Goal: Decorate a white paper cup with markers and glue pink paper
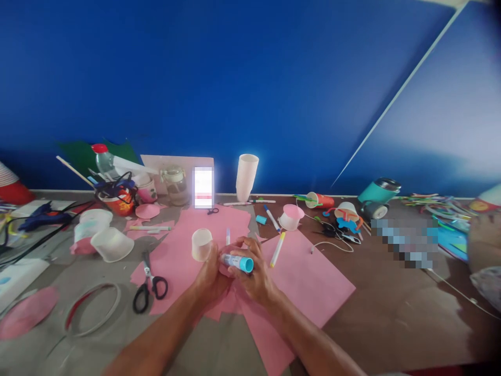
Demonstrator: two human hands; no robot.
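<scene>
1. Head view: left hand (211,277) curled shut around a small pink paper piece, mostly hidden by the fingers; right hand (252,274) closed on a glue stick (238,262) lying sideways, blue cap toward 3 o'clock.
2. Both hands together above the pink paper sheets (309,277) at centre of the worktop (391,313).
3. Paper cup (201,244) on its side at 11 o'clock, just beside the left hand; scissors (150,287) at 9 o'clock; marker (277,249) at 2 o'clock.
4. Step in hand, by judgement: gluing stage, cap apparently on.
5. Next move likely calls for uncapping, then steadying the piece while spreading glue.
</scene>
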